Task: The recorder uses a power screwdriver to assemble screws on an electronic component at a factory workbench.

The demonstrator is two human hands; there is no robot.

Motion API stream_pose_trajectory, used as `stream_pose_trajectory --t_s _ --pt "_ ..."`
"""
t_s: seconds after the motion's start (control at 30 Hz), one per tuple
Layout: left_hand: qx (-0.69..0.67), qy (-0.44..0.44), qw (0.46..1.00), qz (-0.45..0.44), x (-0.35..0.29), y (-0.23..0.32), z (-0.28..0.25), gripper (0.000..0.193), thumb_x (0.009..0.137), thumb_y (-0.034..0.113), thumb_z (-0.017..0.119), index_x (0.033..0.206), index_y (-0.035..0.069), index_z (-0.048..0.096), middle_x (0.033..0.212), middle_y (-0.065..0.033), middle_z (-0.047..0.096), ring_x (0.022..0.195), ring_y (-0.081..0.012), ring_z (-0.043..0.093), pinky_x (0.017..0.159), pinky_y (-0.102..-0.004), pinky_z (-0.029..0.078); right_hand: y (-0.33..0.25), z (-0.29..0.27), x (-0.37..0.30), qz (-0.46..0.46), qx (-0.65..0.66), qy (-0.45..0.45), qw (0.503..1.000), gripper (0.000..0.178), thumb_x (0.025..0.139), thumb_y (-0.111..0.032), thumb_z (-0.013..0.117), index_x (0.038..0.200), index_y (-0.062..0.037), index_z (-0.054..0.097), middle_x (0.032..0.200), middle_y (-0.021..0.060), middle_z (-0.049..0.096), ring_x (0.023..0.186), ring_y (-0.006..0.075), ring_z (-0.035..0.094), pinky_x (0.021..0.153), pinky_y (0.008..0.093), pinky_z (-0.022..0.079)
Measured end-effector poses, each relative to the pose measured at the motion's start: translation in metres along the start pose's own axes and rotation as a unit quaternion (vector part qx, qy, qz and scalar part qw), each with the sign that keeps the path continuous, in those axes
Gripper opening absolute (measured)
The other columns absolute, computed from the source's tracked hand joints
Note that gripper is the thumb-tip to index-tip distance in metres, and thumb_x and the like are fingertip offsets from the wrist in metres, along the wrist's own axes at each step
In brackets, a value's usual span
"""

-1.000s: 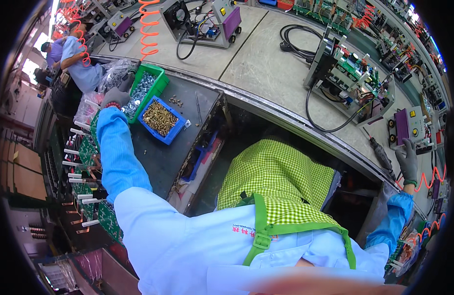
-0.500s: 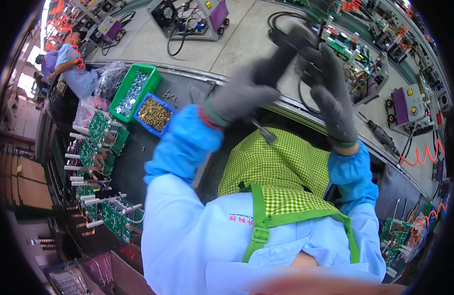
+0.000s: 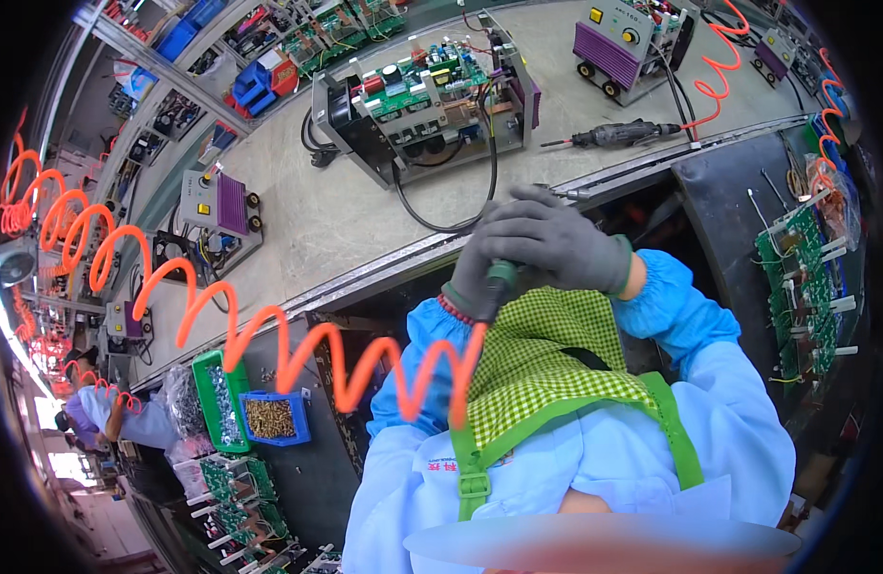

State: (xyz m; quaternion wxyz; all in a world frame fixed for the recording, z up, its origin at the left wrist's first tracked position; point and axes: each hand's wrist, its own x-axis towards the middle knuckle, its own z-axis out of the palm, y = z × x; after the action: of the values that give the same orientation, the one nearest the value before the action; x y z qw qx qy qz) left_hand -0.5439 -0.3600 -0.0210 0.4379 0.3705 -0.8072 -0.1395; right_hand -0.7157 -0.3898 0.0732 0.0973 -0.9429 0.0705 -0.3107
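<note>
Both my hands wear grey gloves and come together in front of the green checked apron [image 3: 546, 335]. My left hand [image 3: 468, 273] is closed round an air screwdriver, mostly hidden by the gloves; its green end [image 3: 501, 275] shows below the fingers. My right hand [image 3: 570, 241] lies across it, fingers wrapped over the tool and the left hand. A metal bit [image 3: 570, 193] sticks out to the right past the fingers. From the tool's lower end an orange coiled hose [image 3: 341, 368] stretches to the left. Beyond my hands stands an opened machine [image 3: 432, 115] with a green circuit board.
A second screwdriver [image 3: 628, 134] lies on the bench [image 3: 336, 215] at right. Further purple-fronted machines [image 3: 219, 206] stand along it. At lower left are a green bin [image 3: 219, 397] of metal fasteners and a blue bin [image 3: 274, 418] of brass-coloured ones. Circuit boards [image 3: 800, 287] stand at right.
The view has swung toward the left along the bench. My right hand, earlier raised with fingers spread, has closed over the screwdriver in my left hand. The orange hose now crosses the view.
</note>
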Motion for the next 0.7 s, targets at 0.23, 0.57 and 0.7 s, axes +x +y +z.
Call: stream_pose_trajectory --t_s 0.23,0.57,0.7 --pt "-0.798 0.004 0.483 -0.361 0.012 -0.021 0.028 0.033 0.087 0.013 0.063 0.116 0.000 0.054 0.106 -0.0121 0.062 0.099 -0.0249 0.063 0.089 -0.0390 0.053 0.050 -0.024 -0.037 0.152 -0.014 -0.060 0.987 0.081 0.069 -0.031 0.079 0.140 -0.0116 0.045 0.145 0.0168 0.041 0.133 0.0373 0.039 0.109 0.0461 0.033" --pt "-0.686 0.065 0.606 -0.396 0.009 -0.027 0.055 0.029 0.086 0.013 0.066 0.109 0.003 0.050 0.089 -0.0086 0.060 0.082 -0.0197 0.063 0.081 -0.0403 0.057 0.186 0.050 -0.006 0.493 0.138 0.157 0.845 0.077 0.080 -0.049 0.071 0.135 -0.0014 0.046 0.123 0.0183 0.060 0.112 0.0276 0.059 0.093 0.0363 0.046" --pt "-0.654 0.110 0.639 -0.390 0.008 -0.023 0.060 0.029 0.086 0.014 0.065 0.107 0.004 0.047 0.089 -0.0089 0.059 0.081 -0.0196 0.063 0.078 -0.0390 0.057 0.206 0.079 0.012 0.568 0.187 0.260 0.758 0.066 0.076 -0.051 0.070 0.123 -0.0076 0.055 0.103 0.0181 0.068 0.096 0.0339 0.066 0.082 0.0419 0.051"
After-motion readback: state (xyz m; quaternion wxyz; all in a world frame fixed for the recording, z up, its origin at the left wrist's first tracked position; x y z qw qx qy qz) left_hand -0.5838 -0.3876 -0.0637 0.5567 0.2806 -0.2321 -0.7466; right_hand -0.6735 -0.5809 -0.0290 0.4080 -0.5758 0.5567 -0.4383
